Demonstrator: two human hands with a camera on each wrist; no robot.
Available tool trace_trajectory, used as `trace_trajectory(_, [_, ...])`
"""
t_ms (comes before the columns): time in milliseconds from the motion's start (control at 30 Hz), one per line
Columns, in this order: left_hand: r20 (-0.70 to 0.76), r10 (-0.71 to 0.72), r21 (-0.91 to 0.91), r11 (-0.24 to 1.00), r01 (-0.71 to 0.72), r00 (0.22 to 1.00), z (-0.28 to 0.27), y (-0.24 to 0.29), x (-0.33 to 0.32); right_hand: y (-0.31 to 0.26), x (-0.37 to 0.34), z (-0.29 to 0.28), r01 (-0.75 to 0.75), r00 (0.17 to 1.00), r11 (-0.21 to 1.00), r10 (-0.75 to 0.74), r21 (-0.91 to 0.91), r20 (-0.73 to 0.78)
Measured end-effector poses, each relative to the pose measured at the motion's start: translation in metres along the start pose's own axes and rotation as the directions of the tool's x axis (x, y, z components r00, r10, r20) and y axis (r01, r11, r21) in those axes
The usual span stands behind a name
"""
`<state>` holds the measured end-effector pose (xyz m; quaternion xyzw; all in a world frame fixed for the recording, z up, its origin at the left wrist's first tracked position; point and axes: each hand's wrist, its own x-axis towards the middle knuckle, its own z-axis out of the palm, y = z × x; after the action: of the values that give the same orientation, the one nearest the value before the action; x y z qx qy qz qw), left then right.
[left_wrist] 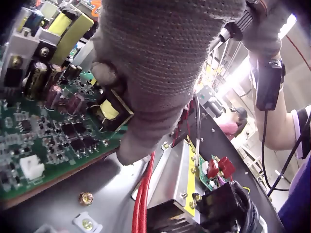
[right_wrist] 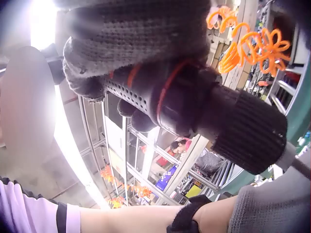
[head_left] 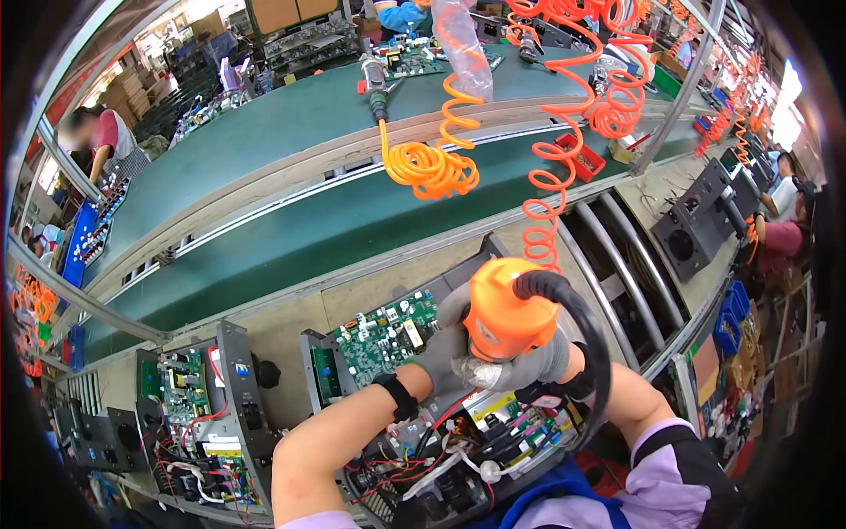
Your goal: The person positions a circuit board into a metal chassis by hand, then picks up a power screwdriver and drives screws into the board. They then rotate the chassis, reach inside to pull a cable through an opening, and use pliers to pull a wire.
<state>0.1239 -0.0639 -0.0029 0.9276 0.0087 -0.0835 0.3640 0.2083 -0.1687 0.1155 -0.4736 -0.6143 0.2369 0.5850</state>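
In the head view my gloved right hand (head_left: 542,363) grips a power tool with an orange top (head_left: 507,309) and a black cable. The right wrist view shows that glove (right_wrist: 136,43) around the tool's dark body, its ribbed front end (right_wrist: 252,133) pointing toward my left glove (right_wrist: 272,199). My left hand (head_left: 436,357) is beside the tool, over a green circuit board (head_left: 383,339) in an open black chassis. Seen from the left wrist, the left glove (left_wrist: 155,58) reaches down with extended fingers at the board's (left_wrist: 53,145) edge, near a yellow-wrapped component (left_wrist: 109,109). The tool's tip is hidden.
Another open chassis (head_left: 238,388) with wiring stands on the left. Behind the work run a green conveyor (head_left: 291,234) and hanging orange coiled hoses (head_left: 432,172). Metal rollers (head_left: 617,256) and a black unit (head_left: 692,225) are to the right. Other people work at both sides.
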Motion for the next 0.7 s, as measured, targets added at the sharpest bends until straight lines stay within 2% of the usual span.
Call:
trace_trajectory(33, [0.005, -0.001, 0.002, 1.0, 0.001, 1.0, 0.001, 0.0, -0.002, -0.005, 0.0, 0.002, -0.089, 0.995, 0.996, 0.09, 0.015, -0.046])
trace_trajectory(67, [0.003, -0.001, 0.002, 1.0, 0.001, 1.0, 0.001, 0.0, -0.004, -0.004, -0.001, 0.005, -0.098, 0.991, 0.995, 0.1, 0.027, -0.088])
trace_trajectory(200, [0.009, 0.003, 0.005, 1.0, -0.003, 1.0, 0.0, 0.001, -0.007, -0.005, 0.005, 0.0, -0.024, 0.997, 1.0, 0.024, -0.003, 0.077])
trace_trajectory(300, [0.011, 0.0, 0.01, 1.0, 0.0, 1.0, 0.0, 0.003, -0.006, -0.002, 0.005, 0.001, -0.04, 0.999, 0.999, 0.04, 0.013, 0.024])
trace_trajectory(333, [0.012, -0.004, 0.015, 1.0, 0.004, 1.0, 0.0, 0.003, -0.007, -0.011, 0.005, 0.001, -0.131, 0.991, 0.991, 0.13, 0.035, 0.036])
trace_trajectory(567, [0.021, -0.019, 0.037, 0.999, 0.018, 1.0, 0.001, 0.009, -0.006, -0.007, 0.001, -0.005, -0.109, 0.994, 0.993, 0.109, 0.041, 0.005])
trace_trajectory(700, [0.016, -0.016, 0.021, 1.0, 0.016, 1.0, 0.002, 0.011, -0.011, -0.011, -0.002, -0.006, -0.227, 0.972, 0.968, 0.233, 0.105, -0.045])
